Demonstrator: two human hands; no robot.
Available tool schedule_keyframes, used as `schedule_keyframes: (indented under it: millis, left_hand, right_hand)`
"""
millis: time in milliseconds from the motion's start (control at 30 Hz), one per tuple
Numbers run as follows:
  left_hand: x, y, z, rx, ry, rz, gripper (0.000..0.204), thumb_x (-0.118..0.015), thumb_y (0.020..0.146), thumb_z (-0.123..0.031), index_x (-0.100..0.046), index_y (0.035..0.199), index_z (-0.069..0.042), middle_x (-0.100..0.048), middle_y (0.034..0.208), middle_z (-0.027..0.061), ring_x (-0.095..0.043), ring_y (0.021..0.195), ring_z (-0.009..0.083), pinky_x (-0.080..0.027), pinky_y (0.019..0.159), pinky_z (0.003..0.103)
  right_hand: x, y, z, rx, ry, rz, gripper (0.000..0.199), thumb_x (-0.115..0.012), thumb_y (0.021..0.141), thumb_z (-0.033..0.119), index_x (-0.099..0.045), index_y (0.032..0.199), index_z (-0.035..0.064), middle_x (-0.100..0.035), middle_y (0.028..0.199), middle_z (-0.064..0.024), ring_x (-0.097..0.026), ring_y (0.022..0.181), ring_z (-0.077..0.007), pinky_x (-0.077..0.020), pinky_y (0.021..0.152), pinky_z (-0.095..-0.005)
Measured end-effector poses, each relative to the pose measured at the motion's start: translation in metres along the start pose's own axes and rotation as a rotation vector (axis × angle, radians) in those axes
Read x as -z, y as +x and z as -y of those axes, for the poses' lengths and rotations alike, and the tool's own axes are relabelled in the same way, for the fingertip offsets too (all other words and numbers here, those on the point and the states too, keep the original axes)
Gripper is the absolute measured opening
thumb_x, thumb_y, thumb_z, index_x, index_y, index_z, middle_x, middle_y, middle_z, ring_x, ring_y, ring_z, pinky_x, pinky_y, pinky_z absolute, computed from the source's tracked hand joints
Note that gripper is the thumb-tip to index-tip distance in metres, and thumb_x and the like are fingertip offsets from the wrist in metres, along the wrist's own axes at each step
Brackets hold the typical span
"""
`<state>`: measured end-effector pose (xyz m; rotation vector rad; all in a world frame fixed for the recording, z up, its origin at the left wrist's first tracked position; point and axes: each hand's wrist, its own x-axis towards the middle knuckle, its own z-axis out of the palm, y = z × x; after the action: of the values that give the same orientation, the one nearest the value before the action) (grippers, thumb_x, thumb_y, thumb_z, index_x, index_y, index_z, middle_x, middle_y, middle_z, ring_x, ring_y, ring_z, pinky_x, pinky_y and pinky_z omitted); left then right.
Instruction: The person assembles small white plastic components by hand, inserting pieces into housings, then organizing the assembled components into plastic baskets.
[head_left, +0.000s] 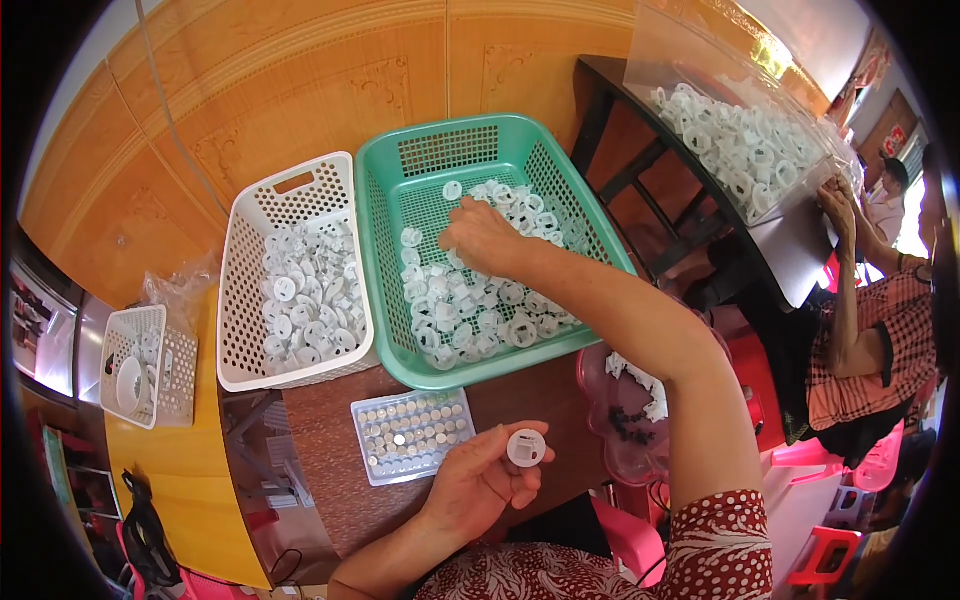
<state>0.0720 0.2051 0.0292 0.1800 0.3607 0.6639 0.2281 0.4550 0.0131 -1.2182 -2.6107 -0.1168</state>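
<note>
The left hand (480,485) is holding a small round white plastic cap (526,447) at about five o'clock in the view, pinching it between the thumb and the curled fingertips with its flat face turned up. Just to its left, at six o'clock, a clear tray of small silver button cells (412,433) is lying on the brown tabletop (330,480). To do this step well, the cap is best kept level and steady near the tray, so a cell can drop in squarely.

The right hand (480,238) is reaching to twelve o'clock into the green basket (400,185), fingers bent and pressed down onto the heap of white plastic pieces (470,310); whether one is already gripped, I cannot tell. Picking a single piece rather than a cluster is the better course.

The cap is looking clean, circular and shallow, with a darker small centre.

A white basket (245,290) of similar pieces is standing left of the green one.
</note>
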Motion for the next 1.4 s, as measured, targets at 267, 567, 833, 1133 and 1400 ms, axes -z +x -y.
schedule_keyframes:
  millis: [267,567,833,1133,1400]
  left_hand:
    - [0.006,-0.001,-0.003,-0.022,-0.001,-0.013,0.043,-0.039,0.098,-0.03,-0.049,0.122,0.004,-0.062,0.099,0.016,-0.061,0.071,0.0161,-0.043,0.051,0.027]
    - [0.01,-0.001,0.001,-0.027,0.018,-0.023,0.045,-0.041,0.097,-0.033,-0.049,0.122,0.004,-0.062,0.098,0.0154,-0.061,0.07,0.0162,-0.043,0.05,0.027]
    - [0.01,0.006,0.002,-0.051,0.02,-0.084,0.044,-0.042,0.097,-0.033,-0.05,0.12,0.004,-0.063,0.096,0.0158,-0.062,0.07,0.0176,-0.044,0.051,0.028]
    - [0.012,0.008,0.0,-0.061,0.048,-0.111,0.045,-0.042,0.096,-0.033,-0.05,0.12,0.004,-0.063,0.098,0.017,-0.063,0.072,0.0188,-0.045,0.051,0.028]
    - [0.014,0.006,0.002,-0.059,0.049,-0.113,0.046,-0.042,0.096,-0.035,-0.048,0.121,0.004,-0.062,0.099,0.018,-0.063,0.074,0.0196,-0.045,0.052,0.029]
  right_hand:
    - [-0.007,-0.006,-0.015,-0.071,0.202,-0.098,0.005,-0.06,0.061,0.003,-0.064,0.062,0.0067,-0.059,0.062,-0.0142,-0.059,0.067,-0.0339,-0.046,0.061,-0.045]
    - [0.072,-0.07,0.017,-0.364,0.591,-0.007,0.014,-0.067,0.067,0.008,-0.068,0.08,0.0004,-0.066,0.067,-0.0083,-0.062,0.063,-0.0147,-0.0479,0.063,-0.0289]
    - [0.1,-0.109,0.045,-0.452,0.916,0.045,0.012,-0.067,0.072,0.003,-0.067,0.082,-0.0022,-0.065,0.069,-0.0017,-0.056,0.066,-0.0053,-0.0459,0.062,-0.0229]
    - [0.146,-0.136,0.092,-0.413,0.958,0.204,0.012,-0.067,0.074,0.002,-0.067,0.085,0.0005,-0.063,0.078,-0.0055,-0.059,0.075,-0.0122,-0.046,0.068,-0.0261]
    - [0.141,-0.146,0.102,-0.341,0.95,0.229,0.01,-0.067,0.074,0.002,-0.066,0.084,0.0018,-0.06,0.074,-0.006,-0.057,0.071,-0.0154,-0.0443,0.063,-0.0281]
